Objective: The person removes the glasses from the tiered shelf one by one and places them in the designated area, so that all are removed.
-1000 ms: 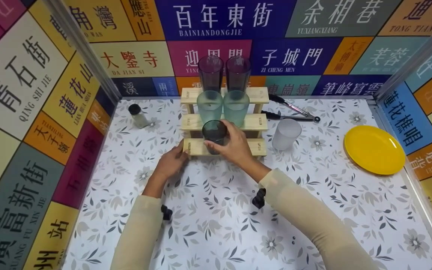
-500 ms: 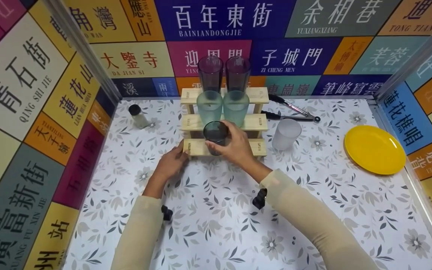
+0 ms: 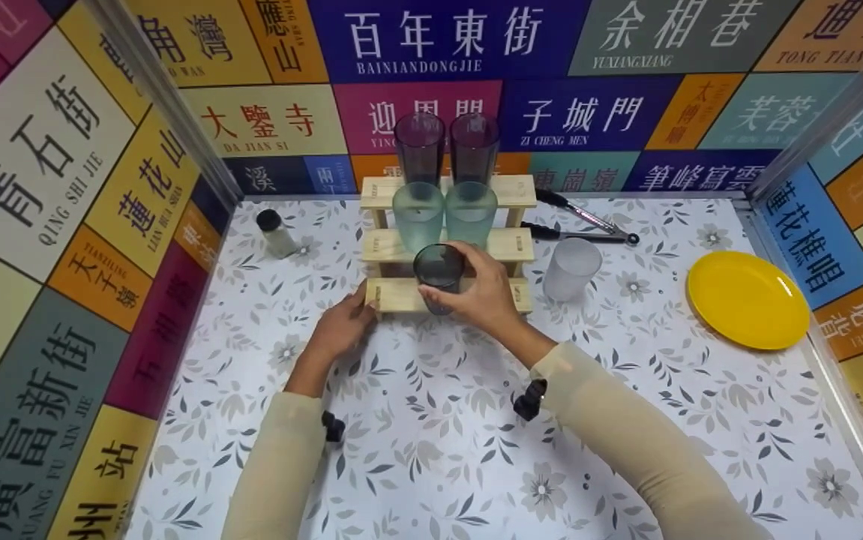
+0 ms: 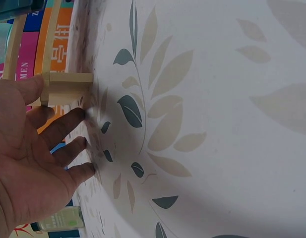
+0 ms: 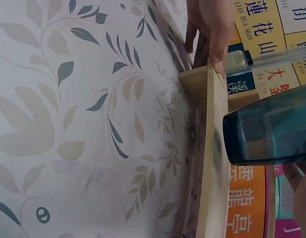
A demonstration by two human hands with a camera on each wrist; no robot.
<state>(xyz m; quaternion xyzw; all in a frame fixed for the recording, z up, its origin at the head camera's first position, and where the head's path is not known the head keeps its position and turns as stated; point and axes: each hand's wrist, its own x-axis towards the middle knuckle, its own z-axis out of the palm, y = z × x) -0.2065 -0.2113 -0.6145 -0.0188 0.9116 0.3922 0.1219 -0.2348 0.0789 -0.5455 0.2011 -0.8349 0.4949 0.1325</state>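
Observation:
A dark tinted glass (image 3: 435, 277) is gripped by my right hand (image 3: 487, 292), thumb on the near side and fingers behind it. In the right wrist view the glass (image 5: 272, 129) hangs with a gap between its base and the lowest step of a three-tier wooden rack (image 3: 394, 295). My left hand (image 3: 345, 322) pinches the left end of that step; the left wrist view shows thumb and index finger at the board (image 4: 68, 78), the other fingers spread. Two pale green glasses (image 3: 418, 214) stand on the middle tier, two purple glasses (image 3: 420, 146) on the top one.
Right of the rack stands a frosted glass (image 3: 573, 270), with black-handled tongs (image 3: 588, 234) behind it. A yellow plate (image 3: 748, 300) lies further right. A small black-capped bottle (image 3: 277, 234) is at the back left. Printed panels (image 3: 416, 45) wall the table.
My right hand has shifted slightly to the right along the lowest step with the dark glass. The left hand has stayed at the rack's end.

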